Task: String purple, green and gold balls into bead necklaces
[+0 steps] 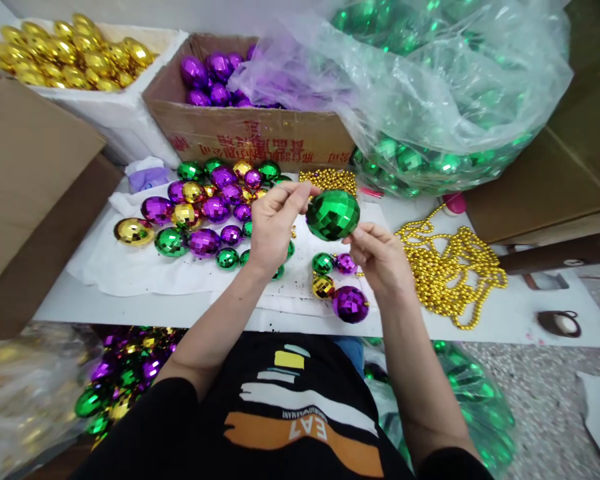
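A large green faceted ornament ball (333,215) is held up over the table between my two hands. My left hand (276,223) pinches it at its upper left end, thumb and fingers pressed together. At its lower right end, the fingertips of my right hand (384,260) are closed on it. Just below hangs or lies a short row of balls: a small green one (323,263), a small purple one (347,264), a gold one (323,287) and a larger purple one (351,305). Whatever joins them to the held ball is hidden.
Strung purple, green and gold balls (215,209) lie on a white cloth (125,273). Gold bead strings (453,270) lie on the right. Behind stand a carton (250,133) of purple balls, a white foam box (105,113) of gold ones, and a clear bag (460,100) of green ones.
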Motion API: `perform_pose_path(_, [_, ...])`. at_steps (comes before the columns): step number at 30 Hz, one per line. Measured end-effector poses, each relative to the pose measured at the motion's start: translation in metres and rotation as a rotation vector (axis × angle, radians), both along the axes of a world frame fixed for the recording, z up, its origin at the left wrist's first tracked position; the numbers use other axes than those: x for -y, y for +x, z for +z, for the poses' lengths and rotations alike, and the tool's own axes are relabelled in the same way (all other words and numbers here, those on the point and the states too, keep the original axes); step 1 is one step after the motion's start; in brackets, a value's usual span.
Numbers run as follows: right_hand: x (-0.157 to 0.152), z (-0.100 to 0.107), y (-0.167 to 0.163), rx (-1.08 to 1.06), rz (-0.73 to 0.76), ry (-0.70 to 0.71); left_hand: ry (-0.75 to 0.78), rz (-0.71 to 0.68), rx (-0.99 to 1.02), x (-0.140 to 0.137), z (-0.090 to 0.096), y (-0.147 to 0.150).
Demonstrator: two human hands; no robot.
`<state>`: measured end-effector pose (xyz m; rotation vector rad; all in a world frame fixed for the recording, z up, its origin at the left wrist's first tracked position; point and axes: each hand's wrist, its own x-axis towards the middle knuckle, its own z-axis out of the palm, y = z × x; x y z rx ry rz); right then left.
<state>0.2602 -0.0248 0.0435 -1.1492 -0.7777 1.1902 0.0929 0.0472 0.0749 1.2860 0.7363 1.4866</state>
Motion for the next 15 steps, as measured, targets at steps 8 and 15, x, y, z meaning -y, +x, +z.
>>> perform_pose_path(8, [-0.026,0.082,0.008,0.827,-0.252,0.458,0.277,-0.010,-0.112,-0.024,0.086,0.010])
perform_pose_path(15, [-0.040,0.065,0.010,0.633,-0.100,0.285,0.252,-0.060,-0.031,-0.048,0.072,0.007])
